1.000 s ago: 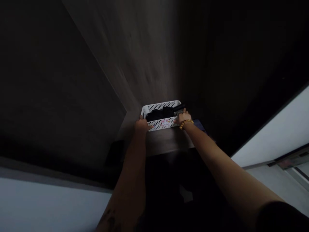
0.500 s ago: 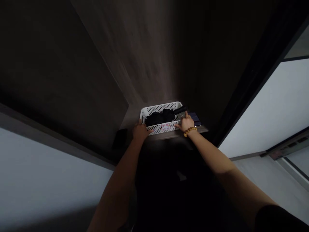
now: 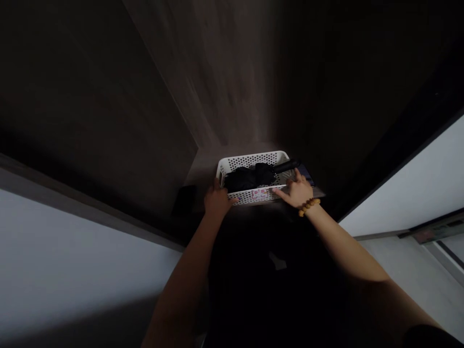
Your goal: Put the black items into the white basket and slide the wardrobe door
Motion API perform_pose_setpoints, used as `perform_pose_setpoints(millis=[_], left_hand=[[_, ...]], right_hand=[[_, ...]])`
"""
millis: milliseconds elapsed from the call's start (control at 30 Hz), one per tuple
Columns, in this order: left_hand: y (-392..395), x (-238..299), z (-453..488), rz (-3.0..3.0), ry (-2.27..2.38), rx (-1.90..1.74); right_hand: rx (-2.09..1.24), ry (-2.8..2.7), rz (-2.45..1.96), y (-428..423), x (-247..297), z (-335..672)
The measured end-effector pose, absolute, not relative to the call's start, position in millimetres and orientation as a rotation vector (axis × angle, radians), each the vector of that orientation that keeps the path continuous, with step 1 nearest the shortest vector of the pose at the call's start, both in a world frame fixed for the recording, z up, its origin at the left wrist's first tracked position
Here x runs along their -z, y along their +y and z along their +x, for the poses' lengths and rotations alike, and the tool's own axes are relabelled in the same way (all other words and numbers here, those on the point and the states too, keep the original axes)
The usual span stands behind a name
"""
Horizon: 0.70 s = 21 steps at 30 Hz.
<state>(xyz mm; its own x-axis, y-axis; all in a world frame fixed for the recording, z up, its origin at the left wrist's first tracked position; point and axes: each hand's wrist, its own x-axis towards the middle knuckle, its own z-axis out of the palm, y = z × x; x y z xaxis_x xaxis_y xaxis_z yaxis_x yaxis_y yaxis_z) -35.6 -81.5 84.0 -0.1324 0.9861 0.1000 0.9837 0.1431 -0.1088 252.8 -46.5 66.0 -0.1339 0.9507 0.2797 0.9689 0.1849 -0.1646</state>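
Note:
A white perforated plastic basket [image 3: 242, 197] with a small pink sticker on its front wall sits on a wooden shelf. Inside it lies a folded black umbrella [image 3: 246, 177], its handle resting toward the right rim. My left hand [image 3: 216, 200] grips the basket's front left corner, thumb along the front wall. At the front right corner my right hand [image 3: 300, 192], with a beaded bracelet at the wrist, holds the basket, thumb on the front and fingers at the right end. Its fingertips are close to the umbrella handle.
A dark flat object [image 3: 306, 174] lies right of the basket, partly hidden by my right hand. Dark wooden panels [image 3: 97, 96] rise on the left and right of the shelf [image 3: 203, 162]. Another dark item [image 3: 184, 199] is at the shelf's left front. Pale walls stand at both sides.
The basket and both hands appear farther right in view, partly because the camera turned. Against the basket, my right hand sits slightly differently, its fingers more spread. The umbrella stays inside.

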Motion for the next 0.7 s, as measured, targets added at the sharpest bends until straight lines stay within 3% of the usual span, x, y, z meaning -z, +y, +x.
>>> perform_pose_setpoints(millis=[200, 400, 567, 700], left_hand=[[-82.6, -79.2, -43.8, -1.969, -2.233, 0.042], [-85.7, -77.6, -48.4, -1.959, -2.280, 0.086], [-88.7, -67.9, -58.0, -1.961, -2.268, 0.265], [-87.0, -53.1, -70.5, -1.956, -2.254, 0.542]], right_hand=[[0.324, -2.312, -1.480, -6.0, -102.5, 228.3], [0.066, -2.886, -1.607, 38.1, -122.6, 169.5], [0.183, -2.753, -1.628, 29.3, -145.3, 176.1], [0.140, -2.371, -1.511, -34.9, -158.6, 228.0]])
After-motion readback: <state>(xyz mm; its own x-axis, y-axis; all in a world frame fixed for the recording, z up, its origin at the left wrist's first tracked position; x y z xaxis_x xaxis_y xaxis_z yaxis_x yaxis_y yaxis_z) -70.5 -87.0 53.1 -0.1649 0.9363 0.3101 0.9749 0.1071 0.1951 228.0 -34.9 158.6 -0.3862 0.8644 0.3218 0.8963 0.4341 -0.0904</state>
